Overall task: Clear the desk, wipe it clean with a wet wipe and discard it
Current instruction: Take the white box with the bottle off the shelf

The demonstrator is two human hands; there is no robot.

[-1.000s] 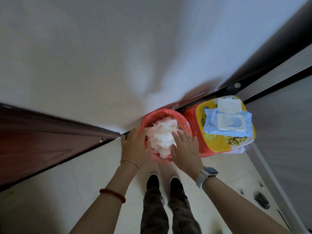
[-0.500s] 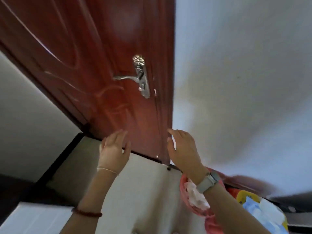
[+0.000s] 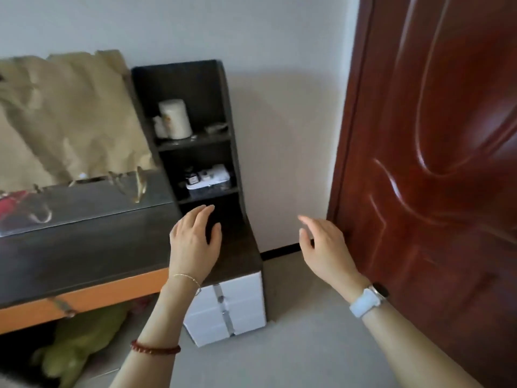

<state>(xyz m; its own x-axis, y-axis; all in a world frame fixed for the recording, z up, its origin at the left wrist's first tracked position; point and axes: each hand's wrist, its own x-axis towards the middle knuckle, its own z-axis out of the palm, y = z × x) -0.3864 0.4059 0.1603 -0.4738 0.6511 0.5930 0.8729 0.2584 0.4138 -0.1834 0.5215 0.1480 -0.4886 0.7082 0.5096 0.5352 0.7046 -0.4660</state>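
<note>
A dark desk (image 3: 84, 247) with an orange front edge fills the left of the head view. My left hand (image 3: 194, 242) hovers over its right end, fingers spread, holding nothing. My right hand (image 3: 324, 245), wearing a white watch, hangs open in the air between the desk and the door, also holding nothing. No wet wipe or bin is in view.
A black shelf unit (image 3: 193, 130) stands on the desk's right end with a white jar (image 3: 174, 119) and small items. White drawers (image 3: 232, 306) sit below. A red-brown door (image 3: 436, 163) is at the right. Brown paper (image 3: 64, 113) covers the wall behind; something green (image 3: 81, 340) lies under the desk.
The view has swung from the red bin full of wipes, past the door, to the desk. Both hands left the bin and now hang open in front of the desk.
</note>
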